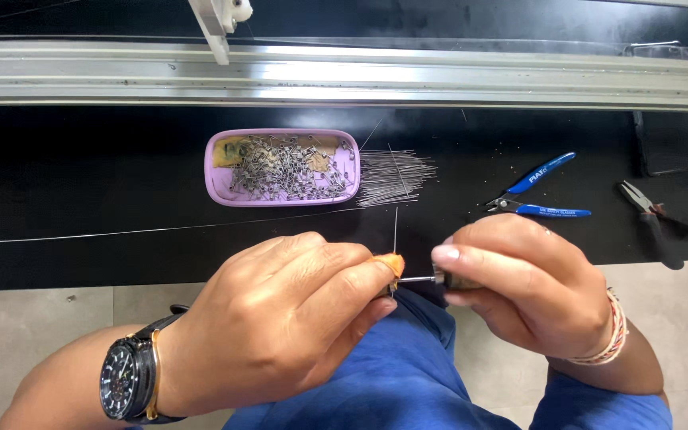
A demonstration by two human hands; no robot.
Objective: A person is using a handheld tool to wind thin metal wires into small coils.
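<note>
1. While my left hand [280, 318] pinches a thin wire [395, 231] upright with an orange-capped fingertip [390, 263], my right hand [519, 287] is clenched on a small tool [431, 279] touching it.
2. Both hover just off the black surface [81, 183], near the purple tray [216, 171].

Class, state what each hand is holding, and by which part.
Left hand pinches a thin wire at its lower end, fingertip wrapped in orange. Right hand grips a small tool by its handle.

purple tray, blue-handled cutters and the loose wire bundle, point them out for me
purple tray [210, 169], head view, on its left rim
blue-handled cutters [549, 169], head view, on the upper blue handle
loose wire bundle [396, 177], head view, on the middle of the bundle
</note>
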